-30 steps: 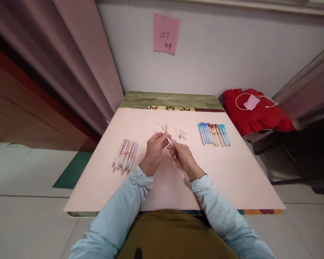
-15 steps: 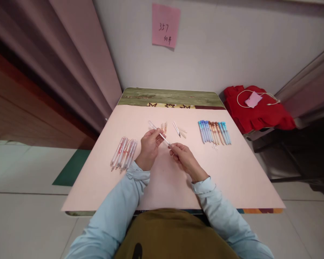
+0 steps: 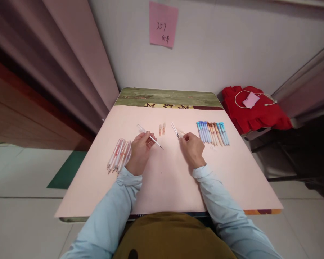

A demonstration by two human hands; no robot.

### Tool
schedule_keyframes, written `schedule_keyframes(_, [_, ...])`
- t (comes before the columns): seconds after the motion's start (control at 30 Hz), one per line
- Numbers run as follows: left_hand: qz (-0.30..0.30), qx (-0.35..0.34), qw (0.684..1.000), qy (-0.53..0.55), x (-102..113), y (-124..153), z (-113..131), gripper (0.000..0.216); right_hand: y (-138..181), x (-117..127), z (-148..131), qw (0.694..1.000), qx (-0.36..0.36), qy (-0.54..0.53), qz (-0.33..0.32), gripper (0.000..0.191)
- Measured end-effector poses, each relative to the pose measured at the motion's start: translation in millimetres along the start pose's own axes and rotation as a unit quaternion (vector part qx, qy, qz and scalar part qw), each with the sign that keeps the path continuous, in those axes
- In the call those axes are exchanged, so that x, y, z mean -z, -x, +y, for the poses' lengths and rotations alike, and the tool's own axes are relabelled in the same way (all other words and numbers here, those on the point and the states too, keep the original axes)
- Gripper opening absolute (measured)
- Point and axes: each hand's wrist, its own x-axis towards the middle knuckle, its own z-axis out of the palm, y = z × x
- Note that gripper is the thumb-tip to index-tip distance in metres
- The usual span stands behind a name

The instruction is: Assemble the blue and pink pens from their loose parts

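Observation:
My left hand (image 3: 139,151) pinches a thin white pen refill (image 3: 150,136) that slants from upper left to lower right, its dark tip pointing right. My right hand (image 3: 193,147) rests knuckles up, fingers curled, touching small pale pen parts (image 3: 181,132) beside another white refill (image 3: 175,130). Whether it grips one is hidden. Two short orange-and-clear caps (image 3: 161,129) lie between the hands. A bundle of clear pens with red print (image 3: 119,155) lies just left of my left hand. A row of blue and brown pens (image 3: 212,133) lies right of my right hand.
A pink sheet (image 3: 167,180) covers the table; a green patterned strip (image 3: 167,97) shows at its far edge. A pink note (image 3: 163,24) hangs on the wall. A red cloth (image 3: 255,113) with a white cable and a pink card lies at the right. Curtains hang left.
My hands have parted. The left carried the refill leftwards, and the right let go of it and reached out to the small parts near the second refill.

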Motion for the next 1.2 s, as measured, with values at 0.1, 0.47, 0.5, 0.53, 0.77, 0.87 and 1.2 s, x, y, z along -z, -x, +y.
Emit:
schedule_keyframes(0.1, [-0.001, 0.002, 1.0, -0.002, -2.7, 0.5, -0.3, 0.021, 0.9, -11.3, 0.3, 0.999, 0.018, 0.042, 0.015, 0.018])
schedule_keyframes(0.47, [-0.031, 0.049, 0.998, -0.009, -18.8, -4.9, -14.6, 0.025, 24.4, 6.8, -23.1, 0.971, 0.092, -0.209, -0.077, 0.029])
schedule_keyframes(0.5, [-0.035, 0.053, 0.998, -0.012, -19.6, -5.0, -15.9, 0.025, 27.5, 6.0, -27.1, 0.962, 0.089, -0.236, -0.102, 0.027])
schedule_keyframes(0.53, [-0.036, 0.055, 0.998, -0.015, -20.0, -4.9, -16.9, 0.025, 30.0, 4.4, -30.3, 0.957, 0.084, -0.253, -0.118, 0.025])
schedule_keyframes(0.77, [-0.027, 0.032, 0.998, -0.051, -11.8, -11.4, -15.4, 0.028, 39.7, -2.4, -40.3, 0.962, 0.106, -0.201, -0.153, 0.014])
schedule_keyframes(0.87, [0.001, -0.009, 0.992, -0.123, -1.3, -26.4, -8.5, 0.026, 39.2, -1.5, -39.6, 0.976, 0.113, -0.117, -0.143, 0.012])
schedule_keyframes(1.2, [-0.011, -0.215, 0.671, -0.71, 3.7, -59.6, -8.6, 0.023, 4.9, -31.6, -18.4, 0.995, 0.054, 0.076, -0.029, 0.019])
